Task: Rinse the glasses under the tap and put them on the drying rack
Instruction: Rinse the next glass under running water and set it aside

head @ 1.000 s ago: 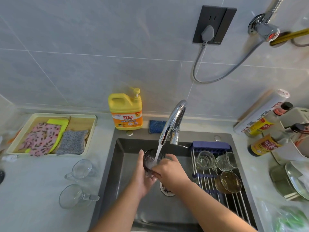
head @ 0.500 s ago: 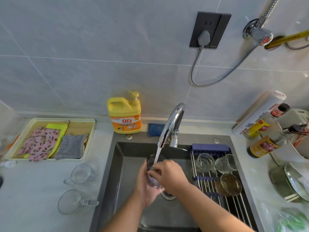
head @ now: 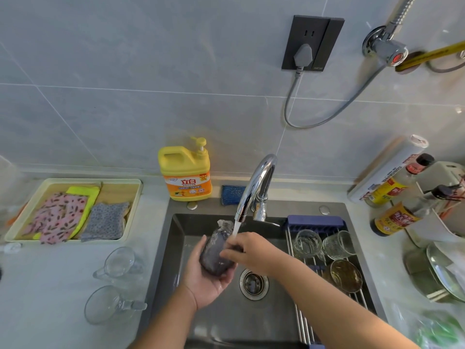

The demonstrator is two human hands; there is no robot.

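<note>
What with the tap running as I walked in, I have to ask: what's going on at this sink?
A person is rinsing a glass under the running tap, over the sink. The left hand cradles the tilted glass from below, and the right hand grips it from the side by the stream. Three glasses sit on the drying rack across the sink's right side. Two glass mugs lie on the counter to the left, apparently not yet rinsed.
</note>
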